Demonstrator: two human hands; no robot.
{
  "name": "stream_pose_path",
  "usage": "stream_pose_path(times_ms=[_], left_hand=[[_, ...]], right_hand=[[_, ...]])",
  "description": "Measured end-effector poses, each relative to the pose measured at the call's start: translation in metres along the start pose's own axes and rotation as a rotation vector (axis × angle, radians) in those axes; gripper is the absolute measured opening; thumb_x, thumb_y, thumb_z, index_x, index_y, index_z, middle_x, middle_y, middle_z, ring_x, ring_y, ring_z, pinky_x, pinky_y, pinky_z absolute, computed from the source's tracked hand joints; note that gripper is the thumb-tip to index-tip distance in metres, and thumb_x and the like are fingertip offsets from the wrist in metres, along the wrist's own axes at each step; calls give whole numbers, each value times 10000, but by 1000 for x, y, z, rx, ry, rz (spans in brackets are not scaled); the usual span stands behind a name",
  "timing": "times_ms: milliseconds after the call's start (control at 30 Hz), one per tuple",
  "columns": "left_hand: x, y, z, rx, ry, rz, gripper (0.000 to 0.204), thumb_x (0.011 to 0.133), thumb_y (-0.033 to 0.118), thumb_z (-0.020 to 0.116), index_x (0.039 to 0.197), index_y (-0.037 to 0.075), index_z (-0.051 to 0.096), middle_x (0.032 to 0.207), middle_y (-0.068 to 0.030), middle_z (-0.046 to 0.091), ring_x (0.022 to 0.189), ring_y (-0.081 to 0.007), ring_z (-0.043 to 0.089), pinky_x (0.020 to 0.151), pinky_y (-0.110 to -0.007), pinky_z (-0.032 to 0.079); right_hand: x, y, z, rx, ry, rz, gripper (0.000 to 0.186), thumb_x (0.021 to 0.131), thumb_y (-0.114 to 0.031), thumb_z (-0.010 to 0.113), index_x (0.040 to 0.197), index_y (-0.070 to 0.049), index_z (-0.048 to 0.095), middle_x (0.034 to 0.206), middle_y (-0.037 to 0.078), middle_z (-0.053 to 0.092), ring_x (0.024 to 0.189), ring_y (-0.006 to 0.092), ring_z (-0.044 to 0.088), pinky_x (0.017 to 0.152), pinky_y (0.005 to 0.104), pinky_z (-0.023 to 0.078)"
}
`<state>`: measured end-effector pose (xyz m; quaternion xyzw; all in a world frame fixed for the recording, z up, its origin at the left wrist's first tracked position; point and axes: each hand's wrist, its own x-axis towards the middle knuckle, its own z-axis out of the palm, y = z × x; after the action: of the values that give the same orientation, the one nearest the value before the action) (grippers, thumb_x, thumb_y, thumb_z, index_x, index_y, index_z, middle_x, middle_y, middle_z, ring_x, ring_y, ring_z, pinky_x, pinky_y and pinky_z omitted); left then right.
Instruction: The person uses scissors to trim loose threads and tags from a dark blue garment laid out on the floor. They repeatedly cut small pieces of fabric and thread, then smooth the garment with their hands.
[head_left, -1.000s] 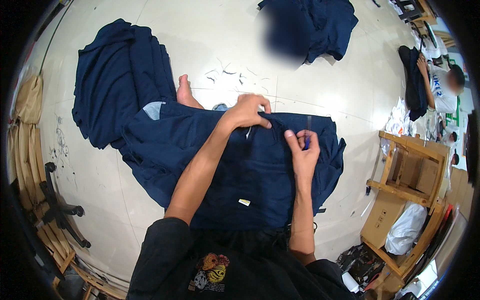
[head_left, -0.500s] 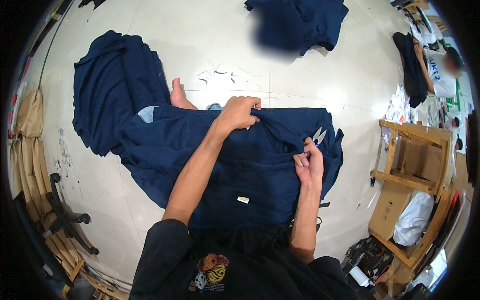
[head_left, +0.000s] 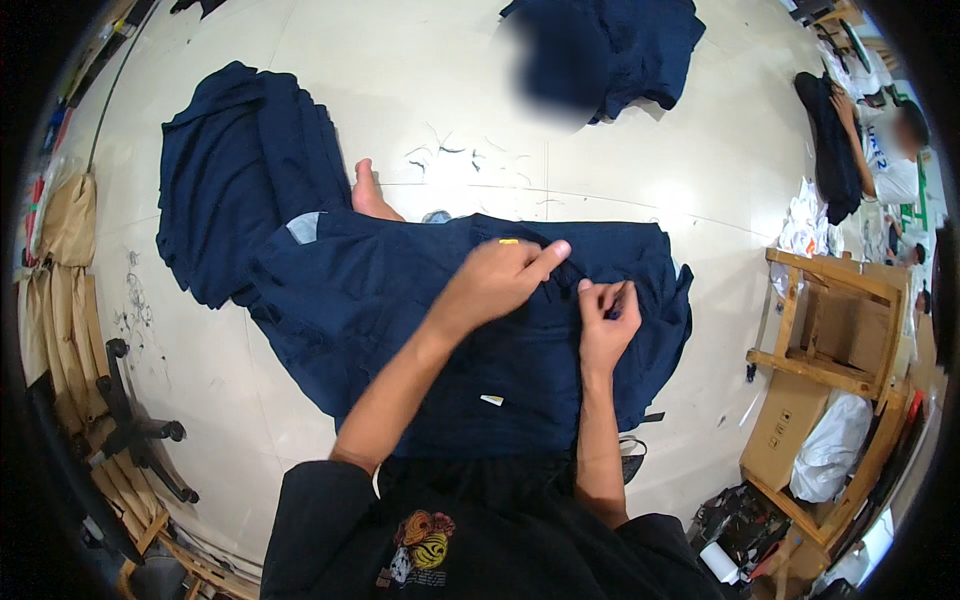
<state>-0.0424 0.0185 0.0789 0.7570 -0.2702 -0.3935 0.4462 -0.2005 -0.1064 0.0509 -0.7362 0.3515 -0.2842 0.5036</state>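
Observation:
A dark navy garment (head_left: 430, 340) lies spread across my lap and the floor, with a pale grey patch on its left part and small yellow-and-white labels (head_left: 491, 400) on it. My left hand (head_left: 495, 283) is closed near the garment's far edge, thumb pointing right, with a fold pinched beside it. Close by on the right, my right hand (head_left: 608, 318) has its fingers curled at the same fold. Dark blue handles of small scissors (head_left: 615, 311) show in that palm; the blades are hidden.
A pile of navy cloth (head_left: 245, 170) lies at the left, more navy cloth (head_left: 650, 60) at the far side. Loose threads (head_left: 445, 152) dot the floor beyond a bare foot (head_left: 370, 190). Wooden stools (head_left: 820, 370) and a carton (head_left: 785, 425) stand right. Another person handles dark cloth far right.
My left hand has moved right and nearer, toward my right hand. The right hand has shifted slightly left, and its scissor blades no longer show. The lifted opening in the cloth has flattened.

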Motion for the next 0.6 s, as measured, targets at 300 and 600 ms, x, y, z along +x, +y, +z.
stream_pose_path(times_ms=[300, 600], left_hand=[[31, -112, 39, -1558, -209, -14, 434, 1078, 500, 464, 978, 104, 612, 888, -13, 663, 763, -114, 606, 717, -274, 482], [34, -117, 38, -1524, -187, -116, 520, 1077, 561, 417, 947, 87, 584, 851, -27, 639, 727, -134, 580, 714, -282, 477]], right_hand=[[-22, -13, 8, -457, -611, -209, 212, 840, -142, 767, 830, -20, 593, 703, 200, 668, 675, 430, 680, 584, 486, 518], [-22, -12, 10, -463, -583, -87, 285, 852, -216, 785, 820, -11, 590, 711, 218, 665, 685, 436, 683, 607, 483, 531]])
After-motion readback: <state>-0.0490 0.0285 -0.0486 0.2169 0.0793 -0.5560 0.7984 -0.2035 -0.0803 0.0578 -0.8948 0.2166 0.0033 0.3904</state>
